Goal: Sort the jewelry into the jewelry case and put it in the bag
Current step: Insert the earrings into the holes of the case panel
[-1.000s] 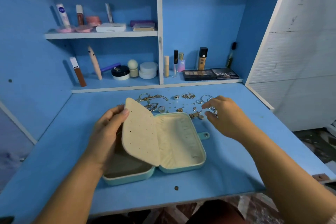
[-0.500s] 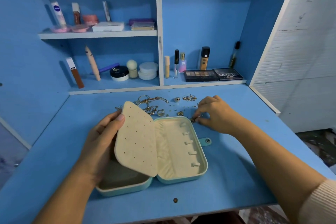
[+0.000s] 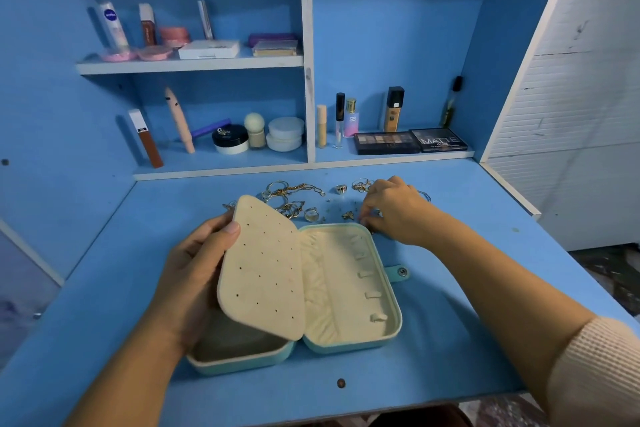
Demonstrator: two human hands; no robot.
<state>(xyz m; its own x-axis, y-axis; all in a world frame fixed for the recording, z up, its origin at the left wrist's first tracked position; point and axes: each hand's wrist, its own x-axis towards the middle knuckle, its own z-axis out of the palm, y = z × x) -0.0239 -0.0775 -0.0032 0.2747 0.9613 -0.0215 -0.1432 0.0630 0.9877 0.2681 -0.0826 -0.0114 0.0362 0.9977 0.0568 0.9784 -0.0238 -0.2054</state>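
Observation:
A teal jewelry case (image 3: 349,345) with cream lining lies open on the blue desk. My left hand (image 3: 194,274) grips its cream perforated earring flap (image 3: 266,270) by the left edge, thumb on the front, holding it upright. Behind the case lies scattered gold jewelry (image 3: 291,198): chains, hoops, rings and small studs. My right hand (image 3: 394,210) reaches down just beyond the case's far right corner, its fingertips curled together on a small piece among the studs; the piece itself is hidden. No bag is in view.
Shelves behind the desk hold cosmetics: eyeshadow palettes (image 3: 410,141), bottles, jars (image 3: 285,133) and tubes. A white panel (image 3: 581,97) stands at the right. A small dark spot (image 3: 341,383) marks the desk (image 3: 450,340) near its front edge.
My right hand moved left and down from the far rings to the small pieces by the case's corner, and its fingers closed into a pinch. My left hand keeps holding the flap.

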